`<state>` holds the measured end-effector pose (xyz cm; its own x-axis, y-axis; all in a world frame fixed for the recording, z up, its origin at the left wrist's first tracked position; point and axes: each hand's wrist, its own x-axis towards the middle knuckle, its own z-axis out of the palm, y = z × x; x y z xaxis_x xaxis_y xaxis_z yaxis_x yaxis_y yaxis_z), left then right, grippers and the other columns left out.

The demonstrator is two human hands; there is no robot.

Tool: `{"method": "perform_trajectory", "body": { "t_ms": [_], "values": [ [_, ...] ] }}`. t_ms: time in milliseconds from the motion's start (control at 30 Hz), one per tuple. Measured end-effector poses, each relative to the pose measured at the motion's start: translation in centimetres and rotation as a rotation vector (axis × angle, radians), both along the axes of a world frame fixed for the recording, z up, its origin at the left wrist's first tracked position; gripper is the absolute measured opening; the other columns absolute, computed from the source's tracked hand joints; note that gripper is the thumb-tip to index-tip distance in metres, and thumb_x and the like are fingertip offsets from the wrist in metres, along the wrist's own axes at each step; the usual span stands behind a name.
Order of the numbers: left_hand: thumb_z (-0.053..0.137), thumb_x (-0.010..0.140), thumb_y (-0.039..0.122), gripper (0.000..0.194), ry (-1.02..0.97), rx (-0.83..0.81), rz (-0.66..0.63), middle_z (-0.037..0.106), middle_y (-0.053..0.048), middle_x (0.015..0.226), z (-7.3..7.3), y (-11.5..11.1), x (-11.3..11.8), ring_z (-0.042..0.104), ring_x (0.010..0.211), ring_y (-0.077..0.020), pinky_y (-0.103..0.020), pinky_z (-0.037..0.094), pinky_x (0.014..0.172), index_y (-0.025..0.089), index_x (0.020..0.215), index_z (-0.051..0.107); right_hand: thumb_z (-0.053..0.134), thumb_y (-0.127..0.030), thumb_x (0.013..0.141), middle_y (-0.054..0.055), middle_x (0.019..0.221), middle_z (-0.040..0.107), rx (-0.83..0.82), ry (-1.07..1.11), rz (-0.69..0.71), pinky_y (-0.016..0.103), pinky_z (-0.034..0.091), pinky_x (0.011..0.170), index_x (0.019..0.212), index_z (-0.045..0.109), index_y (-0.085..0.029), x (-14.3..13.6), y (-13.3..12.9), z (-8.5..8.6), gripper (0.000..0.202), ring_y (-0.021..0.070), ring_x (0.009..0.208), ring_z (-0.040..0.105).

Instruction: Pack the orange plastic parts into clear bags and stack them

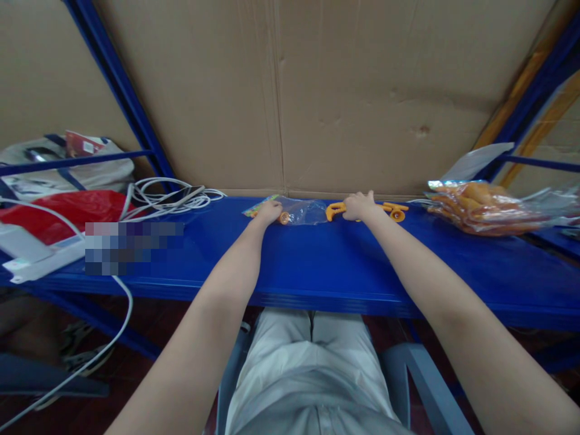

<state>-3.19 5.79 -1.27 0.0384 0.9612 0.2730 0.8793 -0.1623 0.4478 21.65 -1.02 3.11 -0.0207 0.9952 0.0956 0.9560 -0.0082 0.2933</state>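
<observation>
A clear plastic bag (306, 212) with a colourful header and a small orange round part (284, 218) lies near the back of the blue table (317, 260). My left hand (269, 211) is closed on the header end of this bag. To the right, an orange toy piece (334, 210) with a curved end and a wheel-like end lies flat on the table. My right hand (360, 205) is over its middle, with the fingers closed around it and hiding that part.
Bagged orange pieces (484, 208) lie at the right. Coiled white cables (176, 196), a red bag (77, 208) and a white power strip (49, 257) are at the left. A cardboard wall (344, 96) stands behind the table, between blue posts.
</observation>
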Motion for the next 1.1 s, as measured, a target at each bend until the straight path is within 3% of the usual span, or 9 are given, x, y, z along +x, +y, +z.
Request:
{"method": "perform_trajectory", "body": {
  "t_ms": [133, 233, 333, 400, 500, 567, 733, 933, 1100],
  "values": [
    [0.041, 0.084, 0.018, 0.044, 0.028, 0.001, 0.021, 0.066, -0.004, 0.128, 0.0, 0.1, -0.2, 0.056, 0.125, -0.0173, -0.020, 0.038, 0.104, 0.018, 0.117, 0.070, 0.061, -0.021, 0.076, 0.017, 0.107, 0.070, -0.085, 0.072, -0.091, 0.046, 0.046, 0.087, 0.118, 0.067, -0.014, 1.7, 0.2, 1.2, 0.043, 0.0304, 0.100, 0.065],
    [0.040, 0.085, 0.019, 0.044, 0.036, -0.014, 0.001, 0.065, -0.005, 0.129, 0.0, 0.2, -0.3, 0.057, 0.123, -0.0169, -0.020, 0.040, 0.103, 0.017, 0.118, 0.069, 0.065, -0.025, 0.076, 0.019, 0.099, 0.071, -0.014, 0.124, -0.069, 0.036, 0.050, 0.074, 0.114, 0.069, -0.012, 3.0, 0.4, 1.6, 0.041, 0.0286, 0.092, 0.067],
    [0.042, 0.083, 0.021, 0.044, 0.042, -0.004, 0.010, 0.064, -0.006, 0.131, 0.0, -0.1, -0.3, 0.056, 0.125, -0.0189, -0.022, 0.039, 0.105, 0.016, 0.117, 0.069, 0.064, -0.031, 0.080, 0.017, 0.101, 0.071, 0.122, 0.212, 0.005, 0.033, 0.049, 0.071, 0.112, 0.070, -0.012, 3.8, 0.2, 2.0, 0.037, 0.0269, 0.092, 0.066],
    [0.045, 0.082, 0.023, 0.043, 0.060, 0.024, 0.067, 0.060, -0.007, 0.136, 0.0, -0.3, -0.2, 0.048, 0.133, -0.0237, -0.032, 0.036, 0.110, 0.018, 0.118, 0.069, 0.064, -0.034, 0.082, 0.014, 0.098, 0.072, 0.128, 0.307, 0.088, 0.030, 0.047, 0.069, 0.111, 0.071, -0.013, 3.8, 0.0, 2.3, 0.036, 0.0241, 0.087, 0.066],
    [0.048, 0.083, 0.027, 0.042, 0.096, 0.045, 0.166, 0.057, -0.008, 0.139, 0.0, -0.7, -0.1, 0.039, 0.139, -0.0295, -0.044, 0.033, 0.113, 0.021, 0.120, 0.067, 0.067, -0.037, 0.079, 0.007, 0.089, 0.072, -0.025, 0.453, 0.229, 0.026, 0.045, 0.065, 0.109, 0.073, -0.016, 3.5, -0.5, 2.7, 0.037, 0.0189, 0.077, 0.064],
    [0.047, 0.084, 0.029, 0.042, 0.120, 0.032, 0.180, 0.060, -0.008, 0.135, 0.1, -0.7, -0.1, 0.044, 0.136, -0.0302, -0.044, 0.037, 0.110, 0.022, 0.121, 0.067, 0.069, -0.039, 0.077, 0.003, 0.086, 0.072, -0.131, 0.522, 0.301, 0.025, 0.044, 0.064, 0.107, 0.074, -0.019, 3.2, -0.8, 2.8, 0.037, 0.0168, 0.075, 0.063],
    [0.044, 0.085, 0.030, 0.041, 0.143, -0.039, 0.148, 0.066, -0.010, 0.128, 0.4, -0.7, -0.2, 0.057, 0.123, -0.0313, -0.043, 0.045, 0.101, 0.021, 0.115, 0.069, 0.073, -0.038, 0.073, 0.001, 0.081, 0.071, -0.199, 0.590, 0.350, 0.024, 0.042, 0.061, 0.103, 0.076, -0.021, 2.8, -1.1, 2.9, 0.035, 0.0148, 0.070, 0.060],
    [0.051, 0.082, 0.037, 0.050, 0.158, -0.042, 0.083, 0.060, -0.010, 0.136, 0.8, -1.3, 0.8, 0.055, 0.125, -0.0333, -0.045, 0.044, 0.102, 0.023, 0.129, 0.061, 0.070, -0.035, 0.076, 0.000, 0.069, 0.065, -0.176, 0.633, 0.288, 0.023, 0.037, 0.055, 0.096, 0.076, -0.016, 0.9, -1.4, 2.2, 0.028, 0.0118, 0.060, 0.055],
    [0.051, 0.086, 0.040, 0.054, 0.167, -0.056, -0.033, 0.056, -0.009, 0.140, 1.0, -1.4, 1.7, 0.052, 0.128, -0.0305, -0.041, 0.041, 0.106, 0.022, 0.137, 0.054, 0.065, -0.030, 0.079, 0.001, 0.073, 0.067, -0.123, 0.614, 0.389, 0.022, 0.037, 0.057, 0.092, 0.075, -0.012, -0.7, -0.6, 0.8, 0.024, 0.0126, 0.066, 0.056]
  ]
}}
